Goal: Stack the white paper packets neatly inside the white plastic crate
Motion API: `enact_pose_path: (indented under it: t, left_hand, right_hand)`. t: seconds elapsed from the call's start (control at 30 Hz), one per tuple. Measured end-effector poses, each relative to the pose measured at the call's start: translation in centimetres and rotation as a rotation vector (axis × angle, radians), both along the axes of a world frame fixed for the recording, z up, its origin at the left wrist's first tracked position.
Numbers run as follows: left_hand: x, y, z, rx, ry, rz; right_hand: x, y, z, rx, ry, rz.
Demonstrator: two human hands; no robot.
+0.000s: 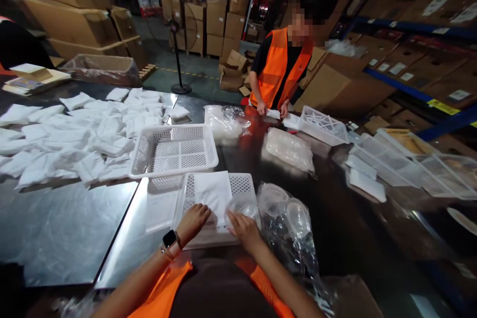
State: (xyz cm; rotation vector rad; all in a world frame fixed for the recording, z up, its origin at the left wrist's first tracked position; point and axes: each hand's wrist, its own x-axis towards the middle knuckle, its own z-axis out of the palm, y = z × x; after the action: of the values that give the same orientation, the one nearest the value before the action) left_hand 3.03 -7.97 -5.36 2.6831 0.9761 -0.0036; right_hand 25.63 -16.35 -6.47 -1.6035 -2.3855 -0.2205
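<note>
An upturned white plastic basket (244, 184) stands in front of me, with a flat white pouch (214, 186) lying on it. My right hand (244, 231) grips the near edge of a clear round plastic lid or bowl (242, 203), over the pouch's right side. My left hand (194, 221) is at the pouch's lower left, fingers curled down and closed. Something translucent shows beside those fingers, but I cannot make out what it is. Right of the basket lies a clear plastic bag (286, 223) with round clear containers inside.
Beyond is a white basket (175, 159), with a heap of white pouches (85, 129) to its left. Bagged clear plastic items (290, 149) lie farther right. Across the table, a person in an orange vest (278, 67) handles a white item near other baskets (322, 126).
</note>
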Motion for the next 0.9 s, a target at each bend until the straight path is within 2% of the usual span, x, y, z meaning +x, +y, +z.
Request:
enact_pose_path:
  t: [0.23,0.3,0.4,0.47,0.57,0.63,0.77,0.9]
  left_hand:
    - [0.0,-0.9,0.2,0.009,-0.015,0.054]
    - [0.1,-0.9,0.0,0.036,0.022,0.056]
    - [0.3,-0.5,-0.4,0.077,0.013,0.027]
    - [0.2,-0.3,-0.7,0.103,-0.031,0.004]
    - [-0.1,-0.2,-0.8,0.152,-0.087,0.018]
    - [-0.3,-0.4,-0.9,0.18,-0.134,0.056]
    - [-0.6,-1.0,-1.2,0.145,-0.294,0.108]
    - [-0.5,-1.7,-1.9,0.077,-0.388,0.145]
  right_hand:
    - [2.2,-0.3,-1.5,-0.006,0.048,-0.133]
    - [2.5,0.0,-1.6,0.011,0.126,-0.152]
    - [2.4,0.0,-1.0,0.049,0.358,-0.148]
    - [1.7,-0.4,-0.1,0.039,0.522,-0.012]
    - [0.0,-1.1,1.6,-0.036,0.67,0.374]
    - [-1.3,-1.1,2.2,-0.069,0.697,0.549]
    - [-2.2,0.3,2.3,-0.05,0.581,0.664]
    - [-1.3,2.5,1.8,0.116,0.328,0.607]
